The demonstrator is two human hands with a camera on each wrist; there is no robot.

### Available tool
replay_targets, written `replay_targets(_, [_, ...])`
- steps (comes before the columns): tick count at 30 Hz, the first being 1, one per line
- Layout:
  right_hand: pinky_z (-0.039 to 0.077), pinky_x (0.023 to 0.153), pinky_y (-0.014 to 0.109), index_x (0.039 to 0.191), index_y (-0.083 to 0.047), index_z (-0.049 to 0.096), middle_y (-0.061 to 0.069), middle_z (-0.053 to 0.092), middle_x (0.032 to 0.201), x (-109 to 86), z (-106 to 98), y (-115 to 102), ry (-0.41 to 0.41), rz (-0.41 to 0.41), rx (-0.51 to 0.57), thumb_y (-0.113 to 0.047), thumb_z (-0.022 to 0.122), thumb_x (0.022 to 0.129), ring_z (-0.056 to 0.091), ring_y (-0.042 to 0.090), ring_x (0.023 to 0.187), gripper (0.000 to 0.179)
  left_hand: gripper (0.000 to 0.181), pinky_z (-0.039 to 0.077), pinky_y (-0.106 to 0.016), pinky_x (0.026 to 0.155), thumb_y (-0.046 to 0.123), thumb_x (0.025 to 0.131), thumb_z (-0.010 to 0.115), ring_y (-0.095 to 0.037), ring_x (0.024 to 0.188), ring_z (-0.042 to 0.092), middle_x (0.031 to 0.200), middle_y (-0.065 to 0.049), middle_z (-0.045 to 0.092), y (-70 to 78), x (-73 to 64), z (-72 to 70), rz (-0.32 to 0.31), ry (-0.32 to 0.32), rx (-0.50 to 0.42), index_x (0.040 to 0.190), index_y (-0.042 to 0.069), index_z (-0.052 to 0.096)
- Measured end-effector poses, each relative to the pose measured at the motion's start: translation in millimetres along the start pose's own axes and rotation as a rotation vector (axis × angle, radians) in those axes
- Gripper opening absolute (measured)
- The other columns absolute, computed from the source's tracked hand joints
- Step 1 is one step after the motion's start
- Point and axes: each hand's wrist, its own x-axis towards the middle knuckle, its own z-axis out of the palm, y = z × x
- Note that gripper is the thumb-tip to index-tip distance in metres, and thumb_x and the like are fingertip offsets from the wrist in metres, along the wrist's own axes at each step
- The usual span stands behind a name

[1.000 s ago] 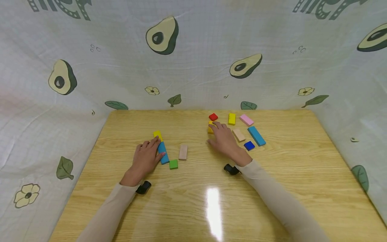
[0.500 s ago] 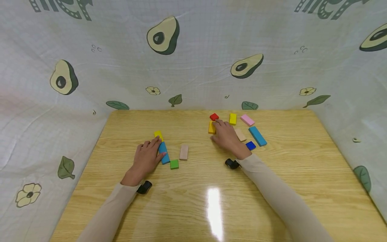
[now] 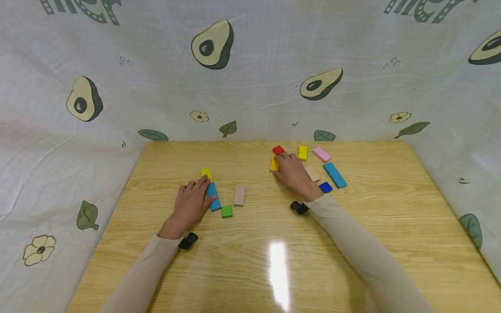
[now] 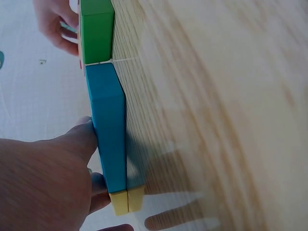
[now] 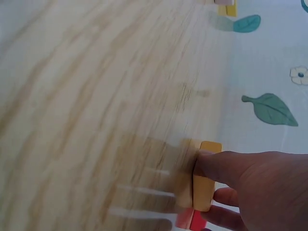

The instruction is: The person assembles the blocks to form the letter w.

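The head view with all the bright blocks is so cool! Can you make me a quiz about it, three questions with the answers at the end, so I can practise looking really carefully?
1. What colour is the rectangular block that the right hand holds?

2. True or false: the small green square block is lower in the picture than the small red square block.

3. Which colour is the block at the far end of the long blue rectangular block by the left hand?
A: pink
B: yellow
C: red

Key:
1. Yellow-orange.
2. True.
3. B, the yellow rectangular block.
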Motion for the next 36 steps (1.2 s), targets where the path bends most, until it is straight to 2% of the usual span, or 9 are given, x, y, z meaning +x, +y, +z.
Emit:
replay_targets(7, [0.047,0.107,0.056,0.144,0.002,0.061,0.021,0.060,0.144,-0.3,1,-13,0.016,-0.019,0.025,-0.027,0.079,0.098,0.054,0.044,0.130,0.056,0.065,0.036,-0.064,0.112,0.036,0.109,0.061,-0.044,0.141,0.045,0.165,-0.019,0.041,-0.8,0.8,1.5,-0.002,-0.004,-0.004,0.159,0.000,0.044])
replay_targets(13, [0.047,0.108,0.055,0.146,0.001,0.060,0.020,0.060,0.144,-1.9,0,-34,-0.001,-0.055,0.045,-0.028,0.078,0.099,0.052,0.042,0.133,0.058,0.065,0.037,-0.064,0.112,0.036,0.109,0.061,-0.045,0.140,0.045,0.164,-0.020,0.042,0.1,0.4,0.3,0.001,-0.002,-0.002,0.159,0.000,0.044])
replay_targets(23, [0.050,0.104,0.050,0.147,-0.002,0.061,0.017,0.062,0.144,1.8,6,-65,0.000,-0.124,0.054,-0.032,0.078,0.099,0.056,0.037,0.129,0.060,0.065,0.037,-0.064,0.112,0.036,0.108,0.062,-0.045,0.140,0.046,0.164,-0.020,0.043,-0.3,-0.7,-0.2,-0.004,0.002,0.001,0.159,0.000,0.045])
replay_targets(36, [0.050,0.105,0.050,0.147,-0.001,0.061,0.016,0.061,0.143,6.8,16,-81,-0.026,-0.143,0.084,-0.030,0.077,0.100,0.056,0.037,0.128,0.057,0.066,0.037,-0.064,0.111,0.036,0.108,0.062,-0.045,0.139,0.046,0.164,-0.021,0.043,-0.6,0.3,0.5,0.000,0.006,-0.001,0.159,-0.001,0.044])
